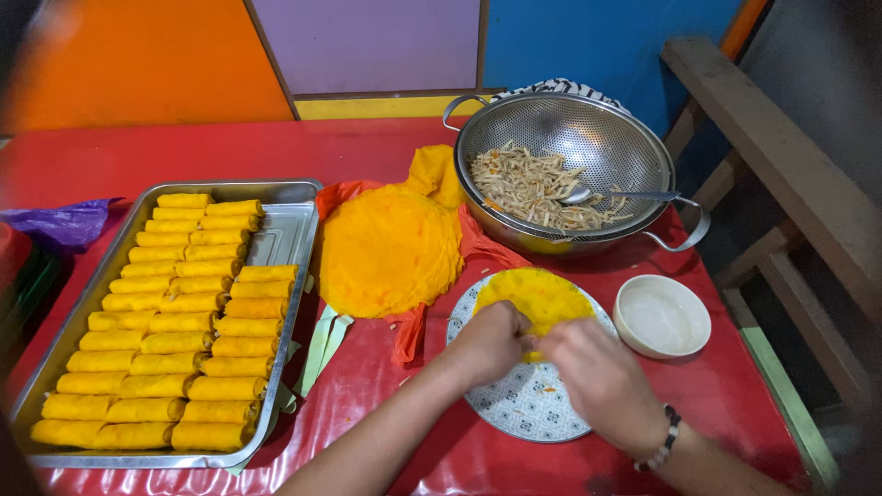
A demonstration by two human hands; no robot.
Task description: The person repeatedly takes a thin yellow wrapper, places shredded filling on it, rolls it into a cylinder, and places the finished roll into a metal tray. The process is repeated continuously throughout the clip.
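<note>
Wrapper: yellow round wrapper (542, 296) lies on the patterned plate (533, 404), near edge folded up under both hands.
Left hand: left hand (491, 342) at the wrapper's near-left edge, fingers curled & pinching the fold.
Right hand: right hand (597, 377) just beside it on the near-right edge – fingers pressed on the same fold; bead bracelet (661, 443) on the wrist.
Hands together: nearly touching over the plate, both clamped on the wrapper; the far half of it lies flat beyond the fingertips.
Plate: on the red desk (367, 404), front centre.
Bowl: small white bowl (661, 315) right of the plate, close but apart.
Strainer: metal strainer (574, 170) behind the plate w/ shredded filling (524, 188) & a spoon (606, 195) in it.
Stack: more wrappers (390, 248) piled left of the strainer, on orange plastic.
Tray: metal tray (285, 234) far left – rows of finished rolls (175, 331).
</note>
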